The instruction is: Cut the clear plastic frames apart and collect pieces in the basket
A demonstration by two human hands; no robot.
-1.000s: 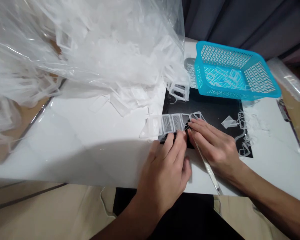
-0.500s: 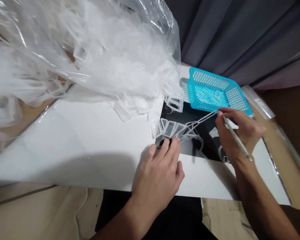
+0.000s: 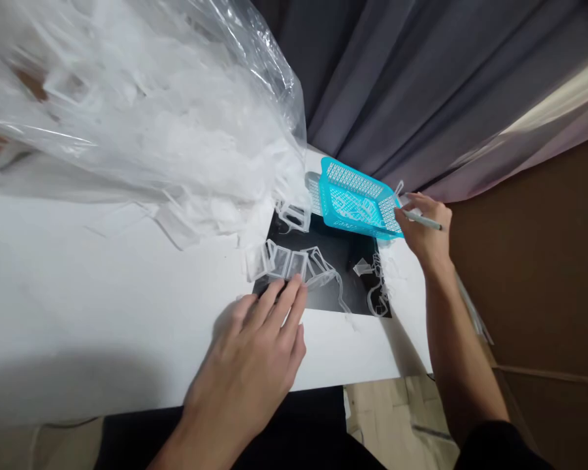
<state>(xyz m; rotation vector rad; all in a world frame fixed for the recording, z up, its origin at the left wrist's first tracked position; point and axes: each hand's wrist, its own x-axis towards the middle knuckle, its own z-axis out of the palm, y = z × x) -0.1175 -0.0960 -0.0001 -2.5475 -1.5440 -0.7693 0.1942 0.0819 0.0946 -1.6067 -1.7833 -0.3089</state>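
My left hand (image 3: 257,349) lies palm down with its fingers stretched out, the fingertips at a row of clear plastic frames (image 3: 298,264) on the black mat (image 3: 333,297). My right hand (image 3: 427,228) is closed at the right end of a blue basket (image 3: 357,226). It grips a slim, pale pen-like tool (image 3: 424,220), whose tip is hidden by the fingers. A thin clear plastic piece (image 3: 398,188) sticks up by these fingertips; whether they pinch it I cannot tell. Several clear bits lie inside the basket.
A big clear bag (image 3: 191,124) full of whitish plastic pieces fills the upper left of the white table (image 3: 127,307). Loose clear scraps (image 3: 379,287) lie at the mat's right edge. A grey curtain (image 3: 372,85) hangs behind, with a brown panel (image 3: 543,274) at the right.
My right hand has moved from above the mat, where it pulled at a thin clear strand, to the basket's right end. The left hand stays at the frames. The view has shifted right.
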